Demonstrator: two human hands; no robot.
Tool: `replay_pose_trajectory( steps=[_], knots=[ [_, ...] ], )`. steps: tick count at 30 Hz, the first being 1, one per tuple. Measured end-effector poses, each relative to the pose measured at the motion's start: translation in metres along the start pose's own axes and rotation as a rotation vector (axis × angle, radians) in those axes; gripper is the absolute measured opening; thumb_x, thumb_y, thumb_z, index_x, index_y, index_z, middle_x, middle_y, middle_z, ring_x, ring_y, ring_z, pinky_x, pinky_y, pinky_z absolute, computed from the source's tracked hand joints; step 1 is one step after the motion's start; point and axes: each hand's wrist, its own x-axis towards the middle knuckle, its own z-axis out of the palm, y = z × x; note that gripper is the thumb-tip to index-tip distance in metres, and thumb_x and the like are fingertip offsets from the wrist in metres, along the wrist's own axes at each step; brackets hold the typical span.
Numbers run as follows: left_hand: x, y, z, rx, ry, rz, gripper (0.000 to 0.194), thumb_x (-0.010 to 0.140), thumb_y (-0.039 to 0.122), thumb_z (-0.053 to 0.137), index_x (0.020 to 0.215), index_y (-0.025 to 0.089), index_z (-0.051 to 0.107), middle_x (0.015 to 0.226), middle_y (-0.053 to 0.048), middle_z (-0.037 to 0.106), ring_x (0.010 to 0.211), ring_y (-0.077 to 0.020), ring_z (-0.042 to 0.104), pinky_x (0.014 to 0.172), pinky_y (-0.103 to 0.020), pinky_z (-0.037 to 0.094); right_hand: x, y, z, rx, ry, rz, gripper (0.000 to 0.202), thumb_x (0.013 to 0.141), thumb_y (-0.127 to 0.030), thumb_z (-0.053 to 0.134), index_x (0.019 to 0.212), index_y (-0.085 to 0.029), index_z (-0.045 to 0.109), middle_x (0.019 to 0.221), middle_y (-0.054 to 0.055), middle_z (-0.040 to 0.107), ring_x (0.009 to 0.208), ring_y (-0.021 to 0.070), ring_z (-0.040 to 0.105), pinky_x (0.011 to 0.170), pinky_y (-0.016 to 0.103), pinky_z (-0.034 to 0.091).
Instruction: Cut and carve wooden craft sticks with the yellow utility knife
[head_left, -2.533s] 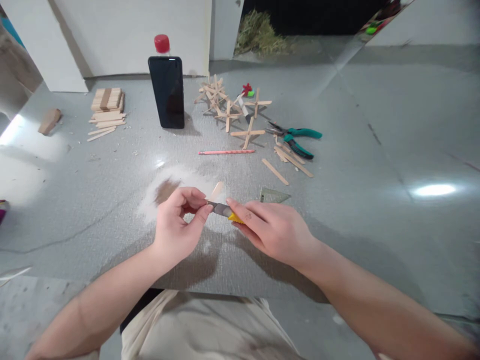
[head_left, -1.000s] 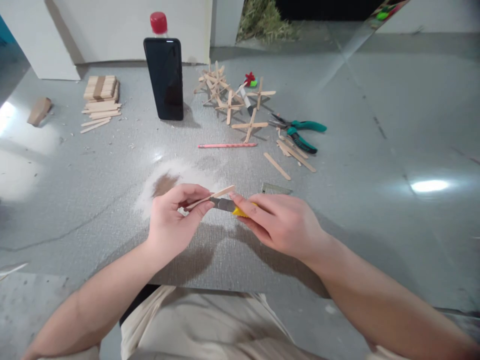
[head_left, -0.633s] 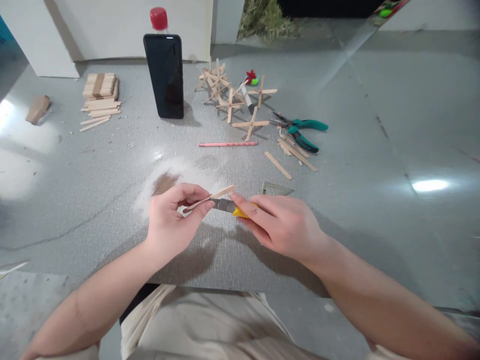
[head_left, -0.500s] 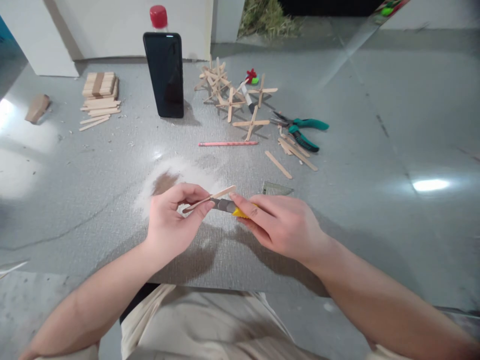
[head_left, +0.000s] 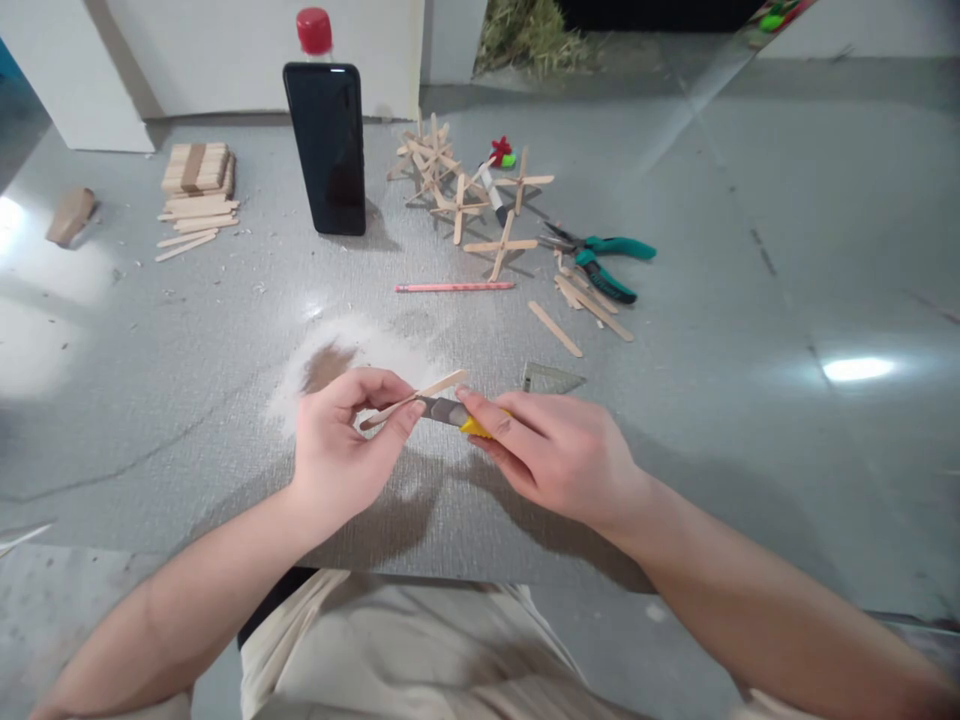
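Observation:
My left hand (head_left: pixel 349 430) pinches a wooden craft stick (head_left: pixel 442 383) between thumb and fingers, and the stick slants up to the right. In my right hand (head_left: pixel 559 445) is a yellow utility knife (head_left: pixel 478 427), gripped with its grey blade pointing left. The blade's tip meets the stick close to my left thumb; how deep it goes I cannot tell. Beneath my hands, pale dust (head_left: pixel 386 345) covers part of the grey table. Behind my right hand lies a small clear set square (head_left: pixel 553 379).
A pink pencil (head_left: pixel 455 288), a loose craft stick (head_left: pixel 555 328) and green-handled pliers (head_left: pixel 611 262) lie beyond my hands. Farther back are several crossed-stick pieces (head_left: pixel 459 209), a marker (head_left: pixel 493 195), a phone (head_left: pixel 325 150) leaning on a red-capped bottle (head_left: pixel 314 32), and a stick bundle (head_left: pixel 196 168).
Both hands have barely moved, the stick and knife shifting very slightly left. The whole view has drifted a little; the things on the table are unchanged.

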Motion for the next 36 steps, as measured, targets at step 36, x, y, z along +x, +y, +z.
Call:
replay_pose_trajectory(
  steps=[36],
  knots=[
    [0.0033, -0.0081, 0.0039, -0.096, -0.005, 0.021, 0.013, 0.083, 0.014, 0.076, 0.094, 0.022, 0.074, 0.087, 0.002, 0.078, 0.078, -0.0086, 0.075, 0.074, -0.015, 0.060, -0.0007, 0.0007, -0.0051, 0.129, 0.132, 0.267, 0.049, 0.096, -0.019, 0.059, 0.143, -0.022, 0.047, 0.095, 0.006, 0.074, 0.076, 0.0191, 0.069, 0.062, 0.029, 0.051]
  ],
)
